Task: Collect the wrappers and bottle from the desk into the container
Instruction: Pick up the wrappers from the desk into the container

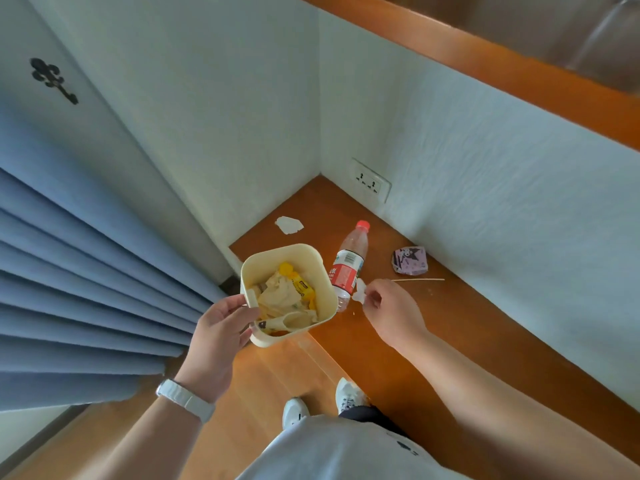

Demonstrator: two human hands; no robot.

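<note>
Left hand (221, 327): the cream container (282, 249) is gripped at its near rim and held at the desk (450, 323) edge.
Right hand (391, 306): a small white scrap (360, 291) is pinched in the fingertips, just beside the bottle (348, 265).
Container: crumpled wrappers are seen inside (yellow and white ones).
Bottle: laid on its side on the desk, red cap toward the wall.
Other wrappers: a white wrapper (289, 225) is seen near the corner, and a purple wrapper (409, 259) by the wall, near a thin stick (417, 279).
</note>
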